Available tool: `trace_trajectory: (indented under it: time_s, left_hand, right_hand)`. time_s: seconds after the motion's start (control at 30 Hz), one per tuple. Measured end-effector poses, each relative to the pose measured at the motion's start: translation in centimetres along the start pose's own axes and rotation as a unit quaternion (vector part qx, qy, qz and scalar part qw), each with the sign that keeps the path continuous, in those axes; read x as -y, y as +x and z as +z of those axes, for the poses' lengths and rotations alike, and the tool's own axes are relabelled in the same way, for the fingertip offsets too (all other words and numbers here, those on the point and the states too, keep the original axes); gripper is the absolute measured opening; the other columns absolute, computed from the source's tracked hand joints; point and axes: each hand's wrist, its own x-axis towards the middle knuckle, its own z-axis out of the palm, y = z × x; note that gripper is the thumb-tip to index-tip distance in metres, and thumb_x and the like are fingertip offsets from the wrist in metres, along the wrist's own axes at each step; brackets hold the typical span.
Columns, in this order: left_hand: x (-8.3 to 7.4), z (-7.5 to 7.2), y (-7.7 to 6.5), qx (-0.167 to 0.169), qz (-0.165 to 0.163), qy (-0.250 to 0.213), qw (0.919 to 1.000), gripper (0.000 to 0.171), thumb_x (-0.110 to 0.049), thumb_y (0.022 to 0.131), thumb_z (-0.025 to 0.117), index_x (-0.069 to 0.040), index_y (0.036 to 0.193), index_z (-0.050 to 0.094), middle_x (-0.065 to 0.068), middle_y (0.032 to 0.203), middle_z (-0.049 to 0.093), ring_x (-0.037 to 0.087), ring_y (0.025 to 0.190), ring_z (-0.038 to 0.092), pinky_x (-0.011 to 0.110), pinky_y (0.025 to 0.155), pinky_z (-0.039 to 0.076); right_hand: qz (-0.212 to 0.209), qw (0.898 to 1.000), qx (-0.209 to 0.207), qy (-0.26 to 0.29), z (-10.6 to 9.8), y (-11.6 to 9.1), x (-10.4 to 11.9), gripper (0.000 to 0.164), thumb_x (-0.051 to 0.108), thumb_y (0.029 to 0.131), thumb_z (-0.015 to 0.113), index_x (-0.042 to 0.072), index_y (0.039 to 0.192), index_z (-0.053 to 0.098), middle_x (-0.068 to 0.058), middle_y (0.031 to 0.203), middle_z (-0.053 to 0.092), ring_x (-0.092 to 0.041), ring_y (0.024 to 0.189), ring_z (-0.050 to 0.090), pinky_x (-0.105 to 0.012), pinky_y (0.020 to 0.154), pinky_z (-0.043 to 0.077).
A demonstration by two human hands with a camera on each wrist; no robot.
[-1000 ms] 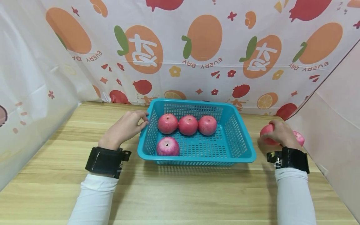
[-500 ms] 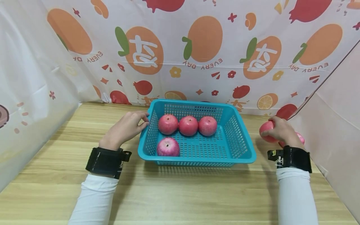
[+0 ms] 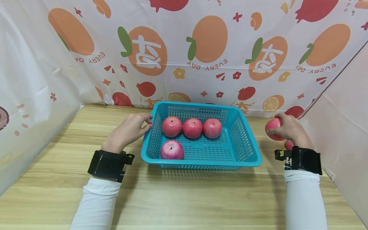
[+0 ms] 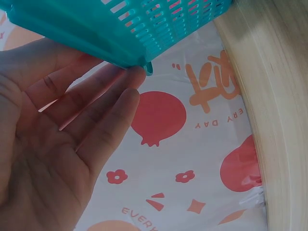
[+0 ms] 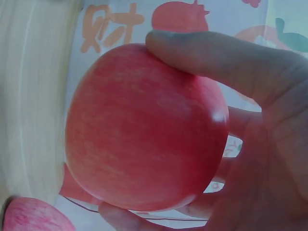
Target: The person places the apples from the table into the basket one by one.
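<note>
My right hand (image 3: 290, 129) grips a red apple (image 5: 144, 130), thumb on one side and fingers on the other, to the right of the basket. A second pink apple (image 3: 288, 144) is mostly hidden behind this hand. It shows at the lower left corner of the right wrist view. My left hand (image 3: 129, 131) rests at the left rim of the turquoise plastic basket (image 3: 201, 162), its fingers fairly straight and the fingertips at the rim. Inside the basket, three red apples (image 3: 192, 128) stand in a row towards the back, and a purplish-pink apple (image 3: 171, 149) sits at front left.
The basket stands on a wood-grain table (image 3: 201, 201). A white curtain (image 3: 178, 83) with fruit prints hangs right behind it, and plain pale sheets (image 3: 345, 134) close off both sides. Each wrist wears a black strap (image 3: 106, 165).
My right hand has lifted the red apple and shifted slightly away from me, so its wrist now covers more of the other apple. The left hand and basket stay put.
</note>
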Motion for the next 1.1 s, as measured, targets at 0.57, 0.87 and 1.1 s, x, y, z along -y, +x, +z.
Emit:
trace_trajectory:
  time_s: [0.57,0.87,1.1]
  left_hand:
    - [0.0,0.0,0.1,0.000,0.002,-0.004,1.0000,0.010,-0.005,0.084,0.060,0.002,0.090,0.064,0.025,0.118,0.054,0.036,0.106,0.049,0.046,0.076,0.052]
    - [-0.1,-0.1,0.1,0.001,0.003,-0.003,1.0000,0.011,-0.005,0.084,0.061,0.002,0.091,0.064,0.025,0.118,0.054,0.036,0.106,0.049,0.046,0.075,0.052]
    - [-0.2,-0.2,0.1,0.005,-0.001,-0.003,1.0000,0.011,-0.006,0.084,0.061,0.002,0.091,0.064,0.025,0.119,0.053,0.036,0.106,0.049,0.046,0.075,0.052]
  right_hand:
    - [-0.029,1.000,-0.006,0.003,-0.9,-0.1,1.7,0.073,0.024,0.069,0.075,-0.005,0.125,0.038,-0.029,0.110,0.043,-0.045,0.097,0.037,-0.058,0.067,0.050]
    - [-0.038,0.999,0.004,0.005,-1.3,-0.1,2.6,0.073,0.025,0.070,0.074,-0.005,0.126,0.037,-0.029,0.111,0.043,-0.044,0.098,0.037,-0.058,0.069,0.049]
    - [-0.045,0.999,0.004,0.000,-1.6,-0.4,3.1,0.073,0.026,0.071,0.073,-0.003,0.127,0.036,-0.029,0.111,0.042,-0.045,0.098,0.036,-0.059,0.069,0.049]
